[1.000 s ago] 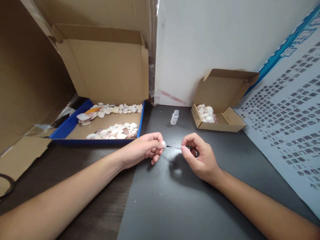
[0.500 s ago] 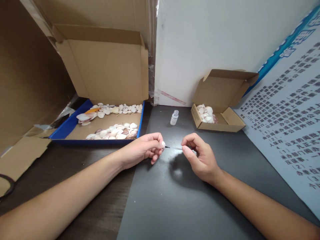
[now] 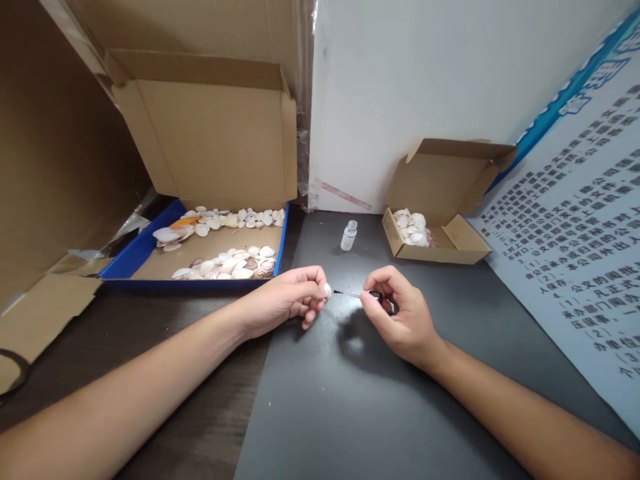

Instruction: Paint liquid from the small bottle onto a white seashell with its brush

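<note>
Barely anything is shifting since half a second ago: the right hand (image 3: pixel 400 317) is rolling the brush handle a touch, so its dark cap is now showing between the fingers, while the left hand (image 3: pixel 287 300) is keeping its place. Nearest the viewer, both forearms are resting on the desk (image 3: pixel 350 413), the left on dark wood, the right on the grey mat. The left hand is pinching a small white shell (image 3: pixel 327 289) between thumb and forefinger, held just above the mat near the middle of the view. The right hand, at 3 o'clock of the shell, is pinching a thin brush (image 3: pixel 350 294) whose tip is touching or almost touching the shell. This looks like the coating step, liquid being dabbed onto the shell; the next stroke is calling for a steady, light touch. Farther off, at 12 o'clock of the hands, an open little bottle (image 3: pixel 349 235) is standing on the mat. At 1 o'clock a small carton (image 3: pixel 440 243) is holding a few shells, and at 10 o'clock a blue-edged tray (image 3: pixel 130 257) is holding many more.
</note>
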`<state>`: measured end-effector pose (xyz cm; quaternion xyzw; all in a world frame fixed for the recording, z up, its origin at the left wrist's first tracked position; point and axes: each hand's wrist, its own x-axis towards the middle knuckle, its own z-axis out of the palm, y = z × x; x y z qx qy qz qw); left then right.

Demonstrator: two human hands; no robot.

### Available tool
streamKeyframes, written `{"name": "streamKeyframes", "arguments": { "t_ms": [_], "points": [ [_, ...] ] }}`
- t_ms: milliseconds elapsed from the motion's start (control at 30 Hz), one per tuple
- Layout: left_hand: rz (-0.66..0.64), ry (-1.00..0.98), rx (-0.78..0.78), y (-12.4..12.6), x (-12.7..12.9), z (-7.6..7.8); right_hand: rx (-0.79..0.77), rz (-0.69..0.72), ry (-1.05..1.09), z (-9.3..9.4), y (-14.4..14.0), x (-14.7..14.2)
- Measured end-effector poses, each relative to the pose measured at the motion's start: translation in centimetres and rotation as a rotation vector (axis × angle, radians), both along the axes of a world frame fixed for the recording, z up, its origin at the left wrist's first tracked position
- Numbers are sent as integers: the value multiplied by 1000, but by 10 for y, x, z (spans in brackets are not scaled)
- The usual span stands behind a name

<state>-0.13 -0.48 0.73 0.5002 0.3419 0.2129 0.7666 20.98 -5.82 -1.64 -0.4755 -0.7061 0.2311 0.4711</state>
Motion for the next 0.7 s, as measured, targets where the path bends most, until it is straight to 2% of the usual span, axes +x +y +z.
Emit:
{"name": "streamKeyframes", "arguments": {
  "t_ms": [133,333,500,700],
  "points": [
    [5,5,-8,0,0,0,12,52,16,1,1,0],
    [3,0,-2,0,0,0,-16,2,-11,0,0,-1],
    [1,5,-6,0,0,0,12,73,33,0,-1,2],
    [4,6,-5,-1,1,1,-5,23,0,1,-1,0]
  ]
}}
